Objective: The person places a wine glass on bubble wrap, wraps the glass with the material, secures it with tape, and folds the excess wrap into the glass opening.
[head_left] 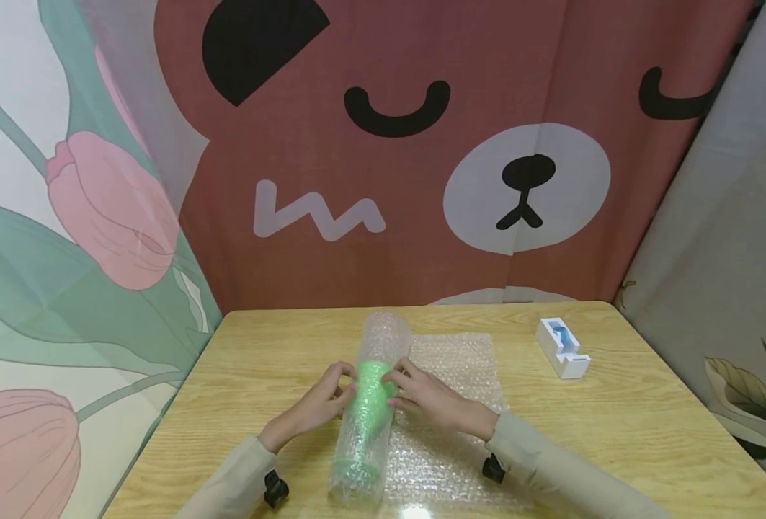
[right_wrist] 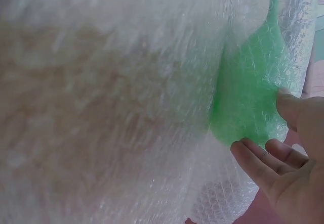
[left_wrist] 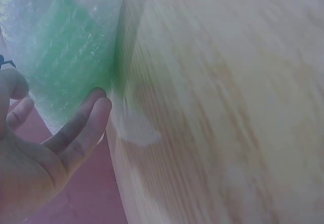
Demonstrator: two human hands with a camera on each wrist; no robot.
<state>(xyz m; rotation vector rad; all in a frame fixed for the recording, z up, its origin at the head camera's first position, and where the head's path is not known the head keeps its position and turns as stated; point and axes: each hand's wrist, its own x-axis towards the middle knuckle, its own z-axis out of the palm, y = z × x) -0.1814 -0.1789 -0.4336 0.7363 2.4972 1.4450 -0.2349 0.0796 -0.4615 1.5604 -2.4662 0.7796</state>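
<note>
A green stemmed goblet lies inside a roll of clear bubble wrap, its bowl toward the far side and its stem toward me. My left hand rests against the roll's left side beside the bowl, its fingers fairly straight in the left wrist view. From the right, my right hand touches the roll near the same bowl. The right wrist view shows its thumb on the wrap and the other fingers apart from it, loosely extended. Part of the goblet is blurred by the wrap layers.
A flat sheet of bubble wrap extends right of the roll under my right forearm. On the right of the wooden table stands a white tape dispenser with blue inside. A bear-print curtain hangs behind the table.
</note>
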